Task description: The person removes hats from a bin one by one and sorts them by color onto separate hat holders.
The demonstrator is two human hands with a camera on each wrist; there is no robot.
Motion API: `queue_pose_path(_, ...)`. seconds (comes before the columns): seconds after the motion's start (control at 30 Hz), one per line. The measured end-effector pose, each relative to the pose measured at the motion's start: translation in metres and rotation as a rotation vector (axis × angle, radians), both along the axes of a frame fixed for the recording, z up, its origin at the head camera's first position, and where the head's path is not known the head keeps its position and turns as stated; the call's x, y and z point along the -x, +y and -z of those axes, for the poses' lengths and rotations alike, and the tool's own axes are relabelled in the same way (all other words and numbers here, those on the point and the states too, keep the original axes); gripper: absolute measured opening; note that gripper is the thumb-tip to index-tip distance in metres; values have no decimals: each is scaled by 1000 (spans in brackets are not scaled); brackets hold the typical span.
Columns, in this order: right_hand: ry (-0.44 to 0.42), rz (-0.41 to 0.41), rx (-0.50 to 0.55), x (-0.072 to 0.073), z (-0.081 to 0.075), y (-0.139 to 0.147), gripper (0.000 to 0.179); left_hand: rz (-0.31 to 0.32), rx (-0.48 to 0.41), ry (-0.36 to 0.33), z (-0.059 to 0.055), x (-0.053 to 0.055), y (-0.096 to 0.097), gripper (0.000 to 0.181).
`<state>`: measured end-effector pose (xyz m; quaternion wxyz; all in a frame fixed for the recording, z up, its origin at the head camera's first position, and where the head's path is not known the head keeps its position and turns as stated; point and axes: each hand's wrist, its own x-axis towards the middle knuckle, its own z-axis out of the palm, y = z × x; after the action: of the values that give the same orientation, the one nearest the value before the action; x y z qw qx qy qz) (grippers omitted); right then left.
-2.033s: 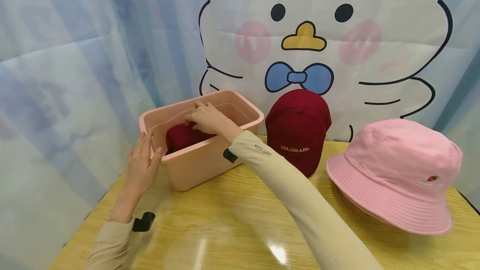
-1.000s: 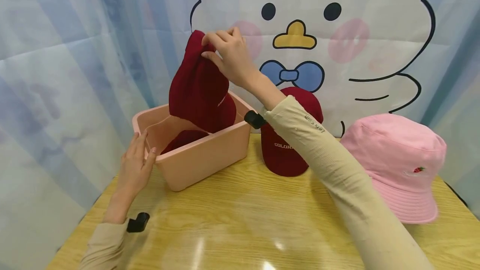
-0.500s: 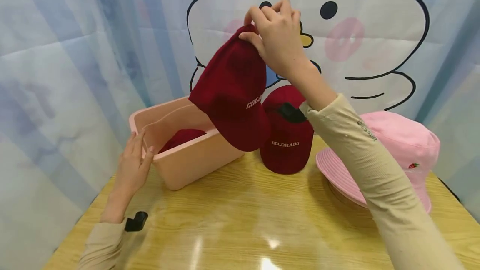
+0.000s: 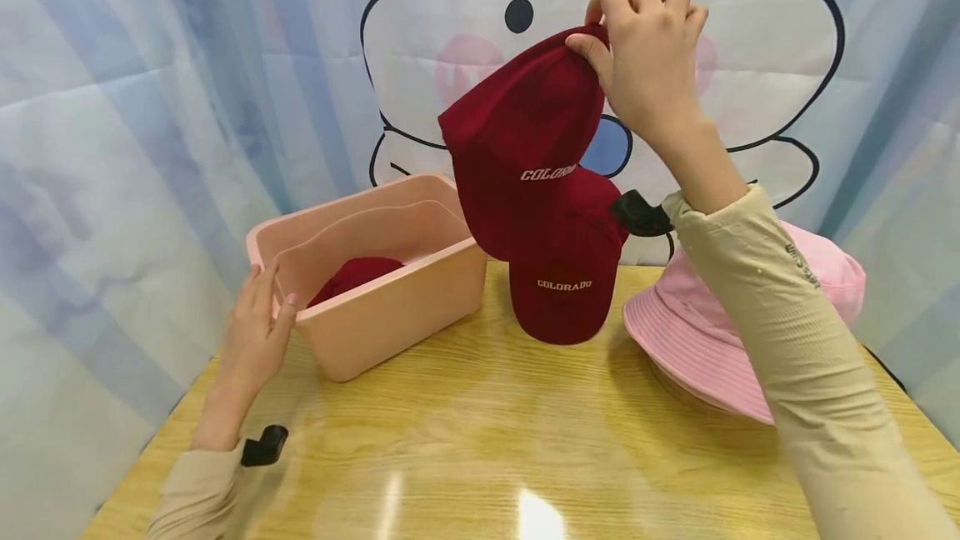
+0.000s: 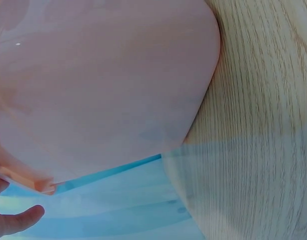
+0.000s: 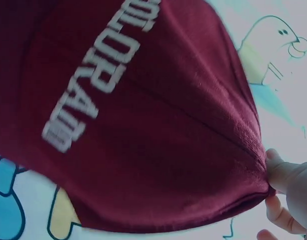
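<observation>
A: Nearest us, at left, what do we have?

B: The left hand (image 4: 251,340) at the left end of a pink tub (image 4: 397,307), fingers extended at the rim, thumb at the near corner, nothing pinched that we can see. The wood-grain tabletop (image 4: 420,432) carries the tub, with some red fabric (image 4: 358,275) inside.

A: And at right?

B: A pink bucket hat (image 4: 690,315), partly hidden from us by the right sleeve (image 4: 795,340). Higher and to its left, the right hand (image 4: 651,57) has thumb and fingers clamped on the crown of a held red cap (image 4: 517,132), which hangs in midair.

A: How does it lie?

B: Its long axis slants from pinched crown, upper right, to brim, lower left, with its COLORADO lettering toward us.

A: Which relation do we judge decisive?

B: Held cap to standing red cap (image 4: 564,307). The second, on the tabletop between tub and hat, lies below and left of the right hand, much the nearer of the two hands. The first overlaps its crown in our view; whether they touch, we cannot tell.

A: Farthest?

B: A curtain (image 4: 285,107) with a cartoon print.
</observation>
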<state>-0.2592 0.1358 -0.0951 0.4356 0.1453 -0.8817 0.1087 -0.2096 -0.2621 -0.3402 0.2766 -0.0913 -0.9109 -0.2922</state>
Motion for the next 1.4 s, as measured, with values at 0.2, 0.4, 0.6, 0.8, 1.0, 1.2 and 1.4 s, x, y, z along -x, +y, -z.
queue_pose_path(0.2,1,39,-10,2,-12,8,46,-6,3,-4,-1,0,0,54)
queue_pose_path(0.4,-83,99,-89,21,-3,18,44,-11,9,-6,0,1,0,54)
queue_pose_path(0.6,-154,98,-88,41,30,30,40,-3,14,-6,1,0,1,55)
queue_pose_path(0.8,-216,80,-141,45,68,28,36,-12,4,-19,1,-2,1,56)
queue_pose_path(1.0,-466,50,-229,32,87,30,29,-18,5,-19,0,-4,0,56)
queue_pose_path(1.2,-456,53,-220,31,83,28,28,-20,9,-16,-2,-4,-1,56)
queue_pose_path(1.4,-247,85,-134,50,60,20,33,-33,20,-17,-1,-4,-2,56)
